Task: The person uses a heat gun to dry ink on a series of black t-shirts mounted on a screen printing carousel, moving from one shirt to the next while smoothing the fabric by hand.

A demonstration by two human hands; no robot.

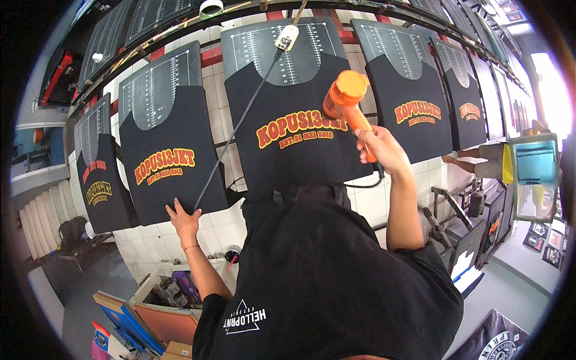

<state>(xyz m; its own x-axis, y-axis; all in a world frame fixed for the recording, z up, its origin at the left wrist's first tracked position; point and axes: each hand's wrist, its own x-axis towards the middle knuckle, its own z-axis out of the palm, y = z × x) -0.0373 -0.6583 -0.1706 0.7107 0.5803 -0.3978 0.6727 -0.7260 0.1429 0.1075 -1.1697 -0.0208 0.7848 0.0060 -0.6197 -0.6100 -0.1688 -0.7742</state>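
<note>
My right hand (pixel 386 149) is wrapped round the handle of an orange hair dryer (pixel 349 89). The dryer is over the right part of the print on the middle black shirt (pixel 294 162), partly covering its red and yellow letters. That shirt lies flat on a dark printing board (pixel 282 36) with white ruler marks. To the left, my left hand (pixel 185 222) rests with fingers spread at the lower edge of another printed black shirt (pixel 165 129). A dark cord (pixel 240 123) runs from a white socket block (pixel 287 38) down to my left fingertips; whether they touch it I cannot tell.
More printed black shirts (pixel 414 108) lie on boards along the row. A roll of tape (pixel 211 8) sits on the far rail. Behind my left arm stands an open box (pixel 144 288) with containers. Another person (pixel 495 161) is at the far right, partly hidden by a framed screen (pixel 535 177).
</note>
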